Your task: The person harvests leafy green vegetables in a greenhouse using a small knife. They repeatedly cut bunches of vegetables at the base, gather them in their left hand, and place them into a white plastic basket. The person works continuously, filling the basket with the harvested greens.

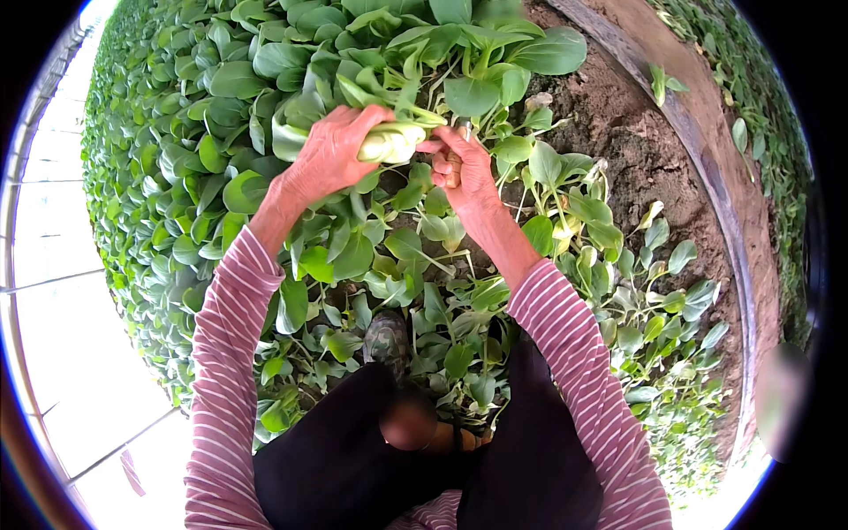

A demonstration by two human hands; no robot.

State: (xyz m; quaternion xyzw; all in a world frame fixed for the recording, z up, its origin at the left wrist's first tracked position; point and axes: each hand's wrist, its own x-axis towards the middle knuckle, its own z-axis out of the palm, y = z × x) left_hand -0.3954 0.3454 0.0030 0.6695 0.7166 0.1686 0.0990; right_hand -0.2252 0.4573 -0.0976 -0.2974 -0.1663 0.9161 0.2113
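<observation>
My left hand (pixel 339 147) is closed around a head of bok choy (pixel 392 143), its pale stem base turned to the right and its green leaves spreading up and left. Close beside that base is my right hand (pixel 464 164), with fingers curled around a small tool (pixel 465 124). A short metal part of the tool shows above the knuckles; the rest is hidden in the fist, so its exact kind is unclear. The thumb and forefinger of this hand are near the outer stalks.
Dense growing bok choy (pixel 165 132) fills the left and top. Loose, partly yellowed leaves (pixel 583 232) lie below and right of my hands. Bare soil (pixel 639 152) borders a curved grey edging strip (pixel 705 159). A camouflage-patterned shoe (pixel 386 341) stands among leaves.
</observation>
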